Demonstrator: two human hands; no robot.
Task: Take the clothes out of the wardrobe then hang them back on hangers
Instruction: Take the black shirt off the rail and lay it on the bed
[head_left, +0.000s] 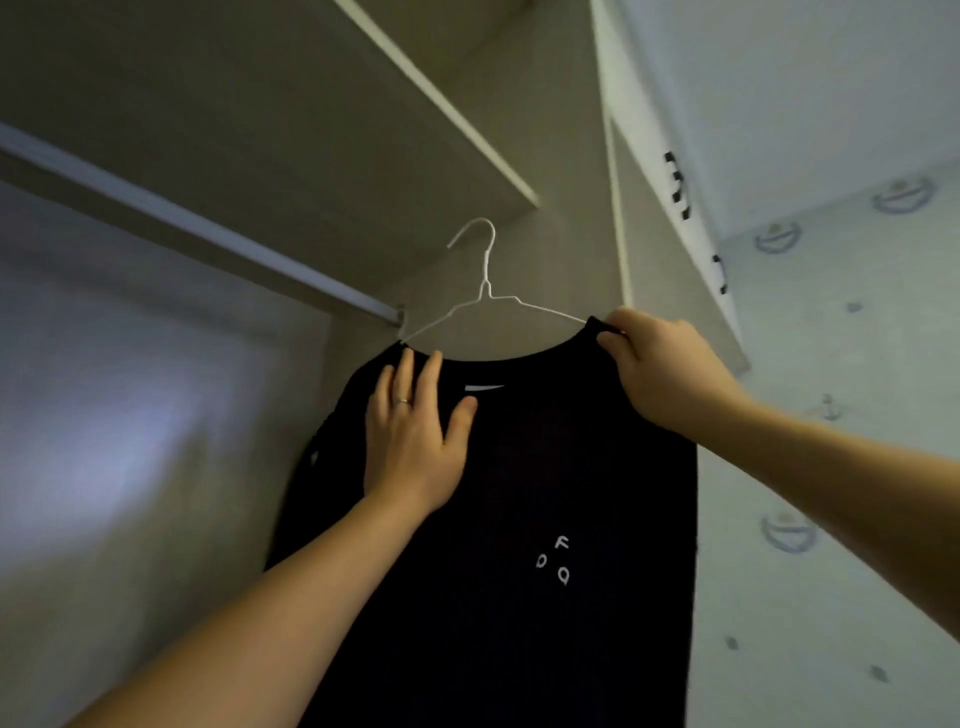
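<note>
A black T-shirt (519, 493) with small white letters on its chest hangs on a white wire hanger (485, 291), held up inside the wardrobe. The hanger's hook is free in the air, to the right of the rail's end. My left hand (415, 441) lies flat on the shirt's upper left chest, fingers straight and pointing up toward the collar. My right hand (660, 364) pinches the collar at the right shoulder, where the hanger's arm goes into the shirt.
A pale clothes rail (197, 223) runs from the upper left down to a bracket near the hanger. A shelf (452, 114) sits above it. The open white wardrobe door (670, 218) stands at the right, with patterned wallpaper (831, 467) beyond.
</note>
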